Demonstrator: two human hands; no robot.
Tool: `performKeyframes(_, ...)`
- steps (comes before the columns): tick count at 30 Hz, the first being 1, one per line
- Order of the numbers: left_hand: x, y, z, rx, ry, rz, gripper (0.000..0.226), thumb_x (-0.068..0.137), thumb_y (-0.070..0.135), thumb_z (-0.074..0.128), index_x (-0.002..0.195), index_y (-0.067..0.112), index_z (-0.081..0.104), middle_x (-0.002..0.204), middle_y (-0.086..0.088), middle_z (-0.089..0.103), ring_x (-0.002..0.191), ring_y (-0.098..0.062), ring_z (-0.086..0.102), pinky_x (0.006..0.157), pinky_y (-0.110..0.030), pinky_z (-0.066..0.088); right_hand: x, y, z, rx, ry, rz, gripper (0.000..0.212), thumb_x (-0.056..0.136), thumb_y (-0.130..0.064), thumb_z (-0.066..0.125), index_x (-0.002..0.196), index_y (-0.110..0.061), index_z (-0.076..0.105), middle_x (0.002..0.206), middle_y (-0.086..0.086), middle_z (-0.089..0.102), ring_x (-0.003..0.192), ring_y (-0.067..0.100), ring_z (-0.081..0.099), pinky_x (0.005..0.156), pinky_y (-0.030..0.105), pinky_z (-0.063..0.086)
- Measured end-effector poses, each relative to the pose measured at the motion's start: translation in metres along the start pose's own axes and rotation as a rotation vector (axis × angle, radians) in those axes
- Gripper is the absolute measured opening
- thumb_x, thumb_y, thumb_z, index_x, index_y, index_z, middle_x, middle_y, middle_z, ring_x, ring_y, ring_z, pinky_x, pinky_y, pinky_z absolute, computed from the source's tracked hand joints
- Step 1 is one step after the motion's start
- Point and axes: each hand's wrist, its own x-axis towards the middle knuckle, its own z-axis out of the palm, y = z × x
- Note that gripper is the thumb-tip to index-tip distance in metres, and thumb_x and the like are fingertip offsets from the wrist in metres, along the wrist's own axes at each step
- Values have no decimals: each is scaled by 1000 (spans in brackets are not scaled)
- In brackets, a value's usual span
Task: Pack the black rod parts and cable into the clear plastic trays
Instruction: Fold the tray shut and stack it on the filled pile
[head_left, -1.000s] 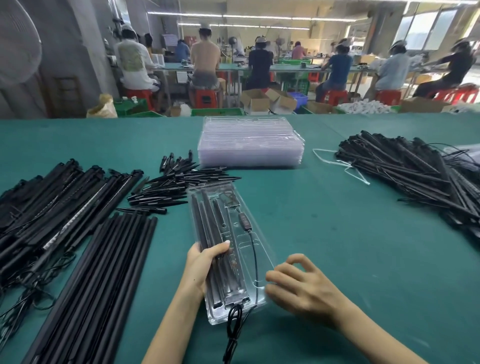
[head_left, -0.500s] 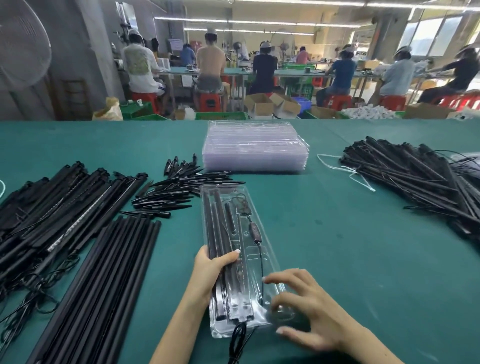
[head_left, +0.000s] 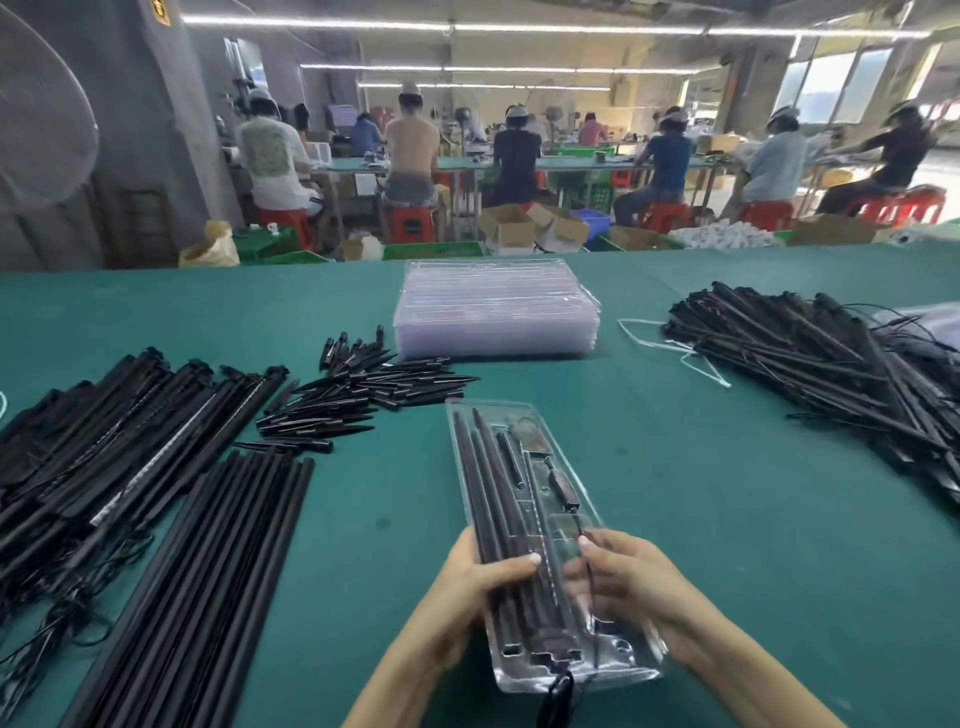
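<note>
Left hand (head_left: 470, 582): lower centre, fingers grasping tray (head_left: 524, 519) edge, thumb across rods (head_left: 488, 499).
Right hand (head_left: 628, 582): fingers curled round tray's right edge, thumb pressing cable (head_left: 584, 545).
Change: right hand was hovering open 0.5 s ago; now grips.
Tray: clear, filled, lower centre over table (head_left: 675, 519).

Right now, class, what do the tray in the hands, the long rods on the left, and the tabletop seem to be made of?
Tray: thin clear plastic, glossy; contents show through and its edges glint.
Long rods: matte black, probably plastic or coated metal; cannot tell which.
Tabletop: dull green, likely felt or a rubbery mat; no shine.
</note>
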Motion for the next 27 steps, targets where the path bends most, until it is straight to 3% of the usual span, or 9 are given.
performKeyframes(3,-3,0,21,55,-15,3,43,74,-13,67,113,-4,54,97,-18,71,83,-27,69,67,-32,55,-19,-5,-16,-80,36,-47,23,93,-8,56,111,6,57,73,9,68,58,16,61,46,23,48)
performKeyframes(6,-3,9,53,78,-30,9,35,79,-17,62,107,1,52,81,-8,70,65,-16,66,55,-24,52,-33,-21,-45,-104,59,-89,23,89,-14,60,110,-3,63,68,2,66,50,10,56,43,22,44)
performKeyframes(10,13,19,114,39,-59,7,45,84,-5,64,125,-1,45,116,-17,66,102,-30,66,83,-41,57,-42,-57,-102,-167,90,-70,37,77,-27,66,109,-8,64,87,11,74,64,15,68,53,22,54)
performKeyframes(12,28,18,141,97,-86,-24,48,87,7,66,127,0,41,122,-18,62,102,-29,66,75,-38,59,-41,-69,-133,-222,135,-38,41,81,-33,62,110,-5,63,86,18,72,61,21,68,50,23,53)
performKeyframes(15,55,10,174,204,-157,-77,39,90,12,64,123,-4,49,103,-17,64,70,-22,65,57,-27,57,-30,-76,-183,-570,341,-76,29,100,-30,46,104,-10,66,59,8,68,46,15,62,40,21,46)
performKeyframes(19,84,-8,213,289,-174,-123,14,88,12,67,84,4,57,69,-12,58,44,-12,55,46,-24,54,-14,-84,-232,-1025,502,-107,37,102,-28,38,91,-5,65,43,-1,56,40,15,57,43,24,47)
performKeyframes(21,99,-17,229,382,-119,-106,23,84,21,72,90,5,57,86,-16,64,65,-23,65,55,-30,56,-11,-82,-246,-1227,574,-109,42,102,-34,35,89,-6,64,57,0,60,56,20,63,60,30,52)
performKeyframes(23,112,-25,240,560,-66,-68,47,83,32,72,112,0,54,115,-18,62,102,-32,63,79,-35,52,-6,-74,-257,-1315,660,-136,43,101,-36,35,89,-6,62,68,4,62,71,25,63,68,33,49)
performKeyframes(27,129,-35,246,792,-36,19,73,88,37,66,138,-3,30,133,-18,52,122,-32,50,99,-37,42,10,-48,-267,-1374,836,-140,38,101,-35,34,96,-7,59,94,15,67,88,33,63,69,35,43)
